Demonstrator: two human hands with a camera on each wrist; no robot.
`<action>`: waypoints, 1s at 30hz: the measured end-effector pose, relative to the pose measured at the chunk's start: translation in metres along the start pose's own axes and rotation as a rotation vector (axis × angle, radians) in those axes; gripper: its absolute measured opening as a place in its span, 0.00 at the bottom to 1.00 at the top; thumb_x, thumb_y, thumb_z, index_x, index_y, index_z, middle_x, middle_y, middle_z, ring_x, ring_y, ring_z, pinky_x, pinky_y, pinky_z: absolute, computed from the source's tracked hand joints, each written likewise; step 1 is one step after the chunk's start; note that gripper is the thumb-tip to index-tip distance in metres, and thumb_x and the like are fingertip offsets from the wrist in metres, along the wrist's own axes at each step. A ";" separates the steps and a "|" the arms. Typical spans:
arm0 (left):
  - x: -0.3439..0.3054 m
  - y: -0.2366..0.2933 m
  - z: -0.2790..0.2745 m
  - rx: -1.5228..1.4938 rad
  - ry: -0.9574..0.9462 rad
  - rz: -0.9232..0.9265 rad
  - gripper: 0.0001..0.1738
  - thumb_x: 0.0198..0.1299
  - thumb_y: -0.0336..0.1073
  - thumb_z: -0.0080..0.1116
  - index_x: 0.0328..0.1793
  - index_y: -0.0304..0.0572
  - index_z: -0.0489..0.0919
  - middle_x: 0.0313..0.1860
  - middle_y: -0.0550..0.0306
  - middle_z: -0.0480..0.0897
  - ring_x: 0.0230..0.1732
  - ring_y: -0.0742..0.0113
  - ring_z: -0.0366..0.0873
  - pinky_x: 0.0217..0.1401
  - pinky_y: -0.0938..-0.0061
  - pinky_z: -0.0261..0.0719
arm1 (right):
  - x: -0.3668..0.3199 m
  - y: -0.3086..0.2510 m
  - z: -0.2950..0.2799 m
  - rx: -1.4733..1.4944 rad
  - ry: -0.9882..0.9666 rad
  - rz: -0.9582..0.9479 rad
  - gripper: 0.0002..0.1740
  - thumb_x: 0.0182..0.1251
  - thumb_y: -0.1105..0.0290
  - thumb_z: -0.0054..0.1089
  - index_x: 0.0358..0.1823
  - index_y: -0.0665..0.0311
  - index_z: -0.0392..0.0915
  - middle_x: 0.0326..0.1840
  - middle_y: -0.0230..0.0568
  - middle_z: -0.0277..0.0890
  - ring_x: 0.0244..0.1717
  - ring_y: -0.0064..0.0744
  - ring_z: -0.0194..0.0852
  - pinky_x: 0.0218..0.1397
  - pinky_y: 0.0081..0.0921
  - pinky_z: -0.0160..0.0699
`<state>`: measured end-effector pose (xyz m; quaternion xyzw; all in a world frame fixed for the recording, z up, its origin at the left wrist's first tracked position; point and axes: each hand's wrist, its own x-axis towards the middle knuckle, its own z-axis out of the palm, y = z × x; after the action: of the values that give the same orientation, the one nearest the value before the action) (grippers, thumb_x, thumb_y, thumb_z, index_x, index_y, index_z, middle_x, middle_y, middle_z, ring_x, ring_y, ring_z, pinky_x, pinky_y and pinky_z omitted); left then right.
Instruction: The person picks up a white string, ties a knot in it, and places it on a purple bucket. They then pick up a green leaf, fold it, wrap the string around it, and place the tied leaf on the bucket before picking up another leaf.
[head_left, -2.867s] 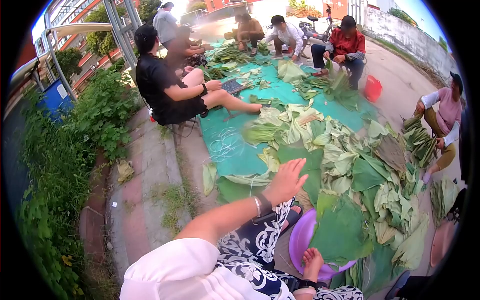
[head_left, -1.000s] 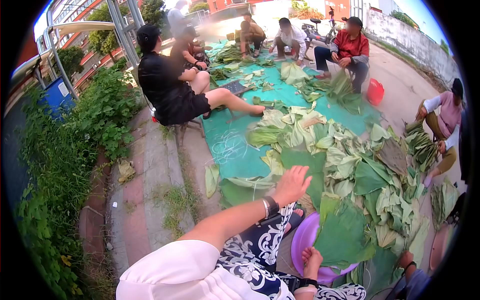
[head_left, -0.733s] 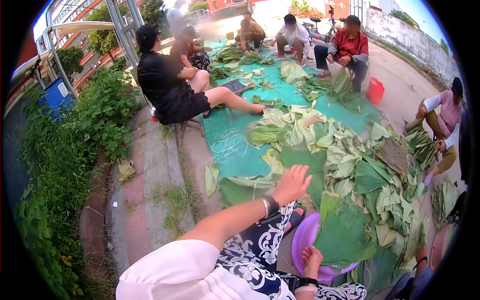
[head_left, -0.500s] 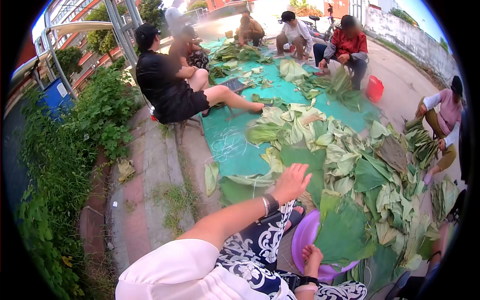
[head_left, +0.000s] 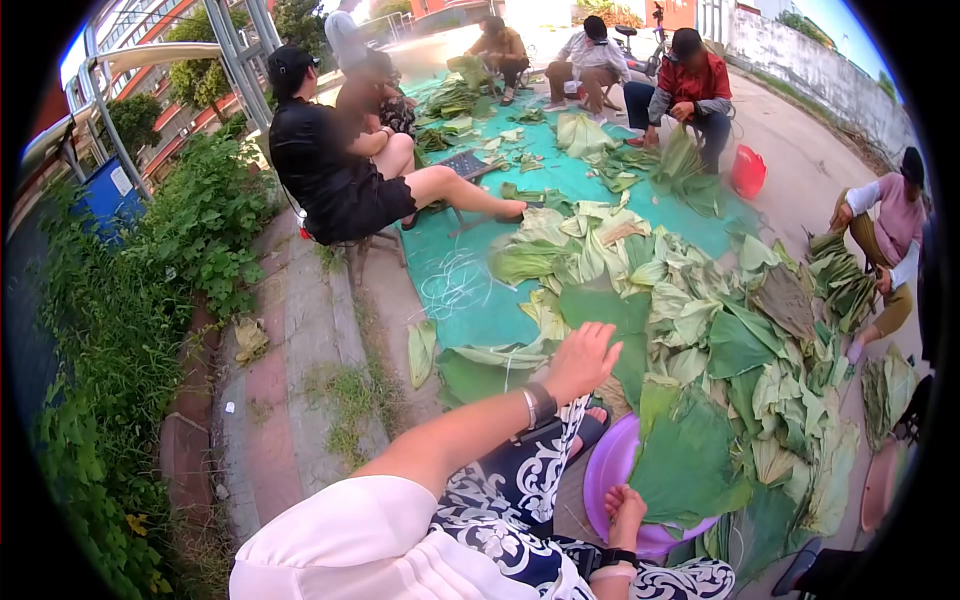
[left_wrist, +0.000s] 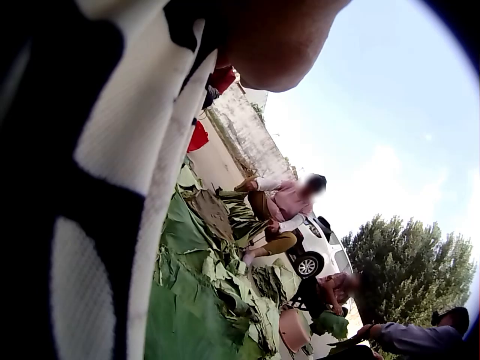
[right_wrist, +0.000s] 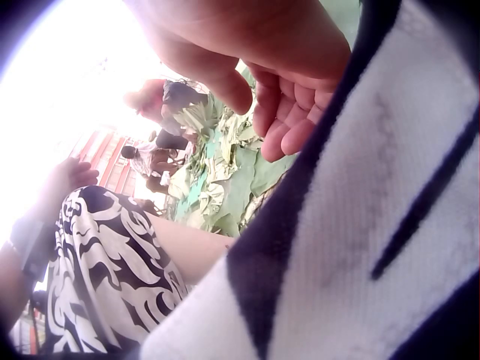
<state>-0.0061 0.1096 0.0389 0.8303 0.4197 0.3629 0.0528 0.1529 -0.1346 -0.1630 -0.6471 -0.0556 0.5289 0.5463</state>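
Note:
My left hand rests at my left knee, palm down with its fingers extended and nothing in them. Over my other leg, my right hand lies with its fingers loosely curled. The right wrist view shows those curled fingers holding nothing, above the patterned trousers. Next to my right hand is a purple basin, partly covered by large flat green leaves. Beyond them spreads a heap of pale green, wilted leaves. In the left wrist view, cloth and a dark part of the hand fill much of the picture.
A teal ground sheet runs away from me, bearing leaves and loose white string. Several people sit around it, one in black and one in pink among them. A red bucket stands at the right; a kerb borders the left.
My hands stay nearly in place. An arm at the lower right has drawn out of view. Across the sheet, the person in red bends lower over leaves, and the one in brown lifts a leaf.

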 end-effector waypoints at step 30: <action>0.001 -0.004 0.004 -0.024 0.012 0.004 0.15 0.64 0.41 0.55 0.47 0.36 0.75 0.39 0.46 0.79 0.45 0.49 0.76 0.48 0.60 0.75 | -0.005 -0.004 0.003 -0.017 0.001 0.004 0.12 0.70 0.64 0.53 0.42 0.65 0.79 0.36 0.40 0.83 0.31 0.27 0.80 0.29 0.21 0.76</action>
<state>-0.0057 0.1135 0.0345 0.8283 0.4138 0.3729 0.0597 0.1509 -0.1343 -0.1560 -0.6518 -0.0586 0.5293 0.5400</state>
